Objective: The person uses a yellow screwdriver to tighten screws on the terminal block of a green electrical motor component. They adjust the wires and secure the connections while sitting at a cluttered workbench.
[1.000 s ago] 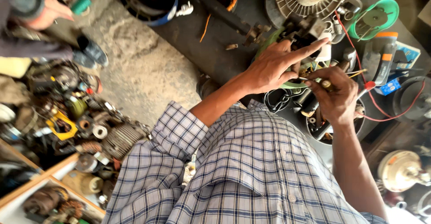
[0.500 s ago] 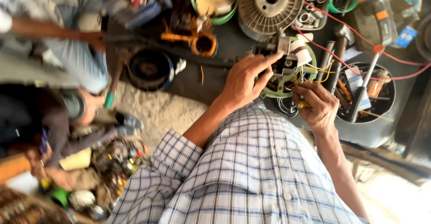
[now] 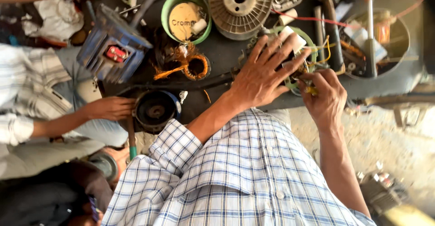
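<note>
While the left hand (image 3: 263,74) lies spread flat, steadying the green-rimmed motor stator (image 3: 308,49) at upper centre, the right hand (image 3: 324,97) pinches closed on, apparently, a yellow-handled tool (image 3: 311,90).

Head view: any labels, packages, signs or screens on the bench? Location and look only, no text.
Round tan label: inside the green bowl at top centre, dark lettering, a small pale roll lying on its right edge.
Red plate: on the blue motor housing at upper left, small rectangle with pale marks.
Box-like things in the grey tub at upper right: too cluttered to make out.
No screens or signs.
</note>
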